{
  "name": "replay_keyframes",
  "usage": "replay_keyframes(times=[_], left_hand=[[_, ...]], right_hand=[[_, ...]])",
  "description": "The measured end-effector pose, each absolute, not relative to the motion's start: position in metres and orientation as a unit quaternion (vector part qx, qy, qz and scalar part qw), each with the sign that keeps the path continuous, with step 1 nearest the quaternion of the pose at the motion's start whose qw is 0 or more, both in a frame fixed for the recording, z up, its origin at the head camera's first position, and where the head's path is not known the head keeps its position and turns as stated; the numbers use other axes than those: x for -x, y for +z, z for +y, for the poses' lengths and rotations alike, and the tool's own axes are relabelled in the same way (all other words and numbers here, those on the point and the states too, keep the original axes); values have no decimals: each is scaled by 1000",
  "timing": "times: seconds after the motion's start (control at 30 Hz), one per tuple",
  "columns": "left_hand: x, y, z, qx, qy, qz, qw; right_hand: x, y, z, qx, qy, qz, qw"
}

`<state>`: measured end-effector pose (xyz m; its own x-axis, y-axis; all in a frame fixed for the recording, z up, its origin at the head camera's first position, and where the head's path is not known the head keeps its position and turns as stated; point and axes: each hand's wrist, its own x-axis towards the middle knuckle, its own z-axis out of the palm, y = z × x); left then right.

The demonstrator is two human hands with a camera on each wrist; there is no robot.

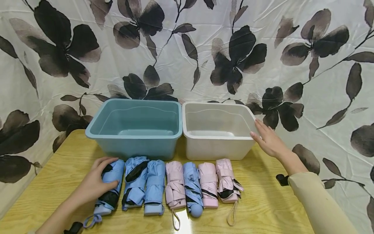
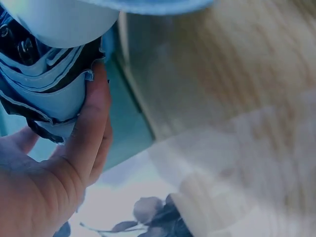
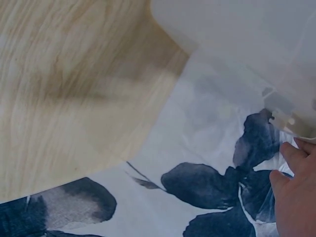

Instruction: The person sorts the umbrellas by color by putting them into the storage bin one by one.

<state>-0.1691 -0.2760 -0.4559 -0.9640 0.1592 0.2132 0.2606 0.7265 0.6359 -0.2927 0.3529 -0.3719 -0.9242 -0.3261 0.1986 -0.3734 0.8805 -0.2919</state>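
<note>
My left hand [image 1: 97,182] grips the leftmost blue folded umbrella [image 1: 117,170], thumb on its right side and fingers over its upper left. In the left wrist view the fingers curl round the same blue umbrella [image 2: 54,101], its black underside showing in the folds. To its right, more folded umbrellas lie in a row, such as a blue one [image 1: 155,185], a pink one [image 1: 175,182] and a blue one with a round handle [image 1: 191,185]. My right hand [image 1: 270,139], fingers fairly straight, touches the right rim of the white bin [image 1: 217,148].
Left of the white bin stands a teal bin [image 1: 137,148]; no contents show in either. Both stand behind the umbrellas on the wood-grain table [image 1: 263,201]. A floral cloth [image 1: 187,48] hangs behind the table.
</note>
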Motion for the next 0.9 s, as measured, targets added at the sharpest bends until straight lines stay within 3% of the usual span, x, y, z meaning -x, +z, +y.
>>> replay_keyframes(times=[0.33, 0.9], left_hand=[[150, -427, -276, 133, -371, -906, 155], [145, -356, -241, 104, -483, -844, 210]], right_hand=[[292, -373, 353, -179, 175, -965, 73], [293, -374, 352, -176, 187, -964, 72]])
